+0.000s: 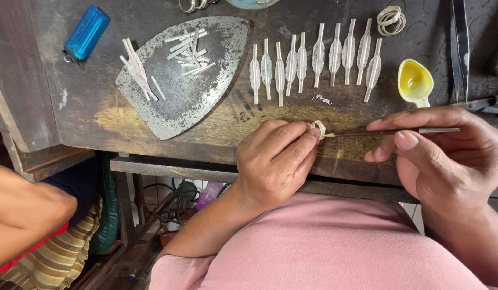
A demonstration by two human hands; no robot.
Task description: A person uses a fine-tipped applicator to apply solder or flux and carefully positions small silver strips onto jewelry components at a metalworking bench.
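At the far left edge of the frame another person's arm (20,215) comes in low, over striped cloth. Up in the top left corner a blue lighter (86,32) lies on the dark wooden bench (93,115). Just to the right of it sits a flat metal plate (190,80) shaped like the bottom of an iron. Thin silver strips (139,72) lie on its left side, and a heap of short silver sticks (187,51) lies near its top.

Moving right, a row of leaf-shaped silver pieces (313,62) lies on the bench in the upper middle of the frame, each with a thin stem pointing down.

Below that row, in the middle of the frame, is the left hand (273,161). Its thumb and fingers are pinched tight on a small silver ring (318,129), which it holds at the front edge of the bench.

The tip of a thin brush (388,131) touches the ring from the right. The right hand (448,156), at the right side of the frame, grips the brush between its thumb and fingers, closed around it.

Above the right hand a small yellow spoon-shaped dish (414,81) stands on the bench. Near the top, a few silver rings (391,20) lie together. At the far right edge dark metal tools (461,53) lie on the bench.

At the bottom of the frame is the person's pink shirt (324,247).
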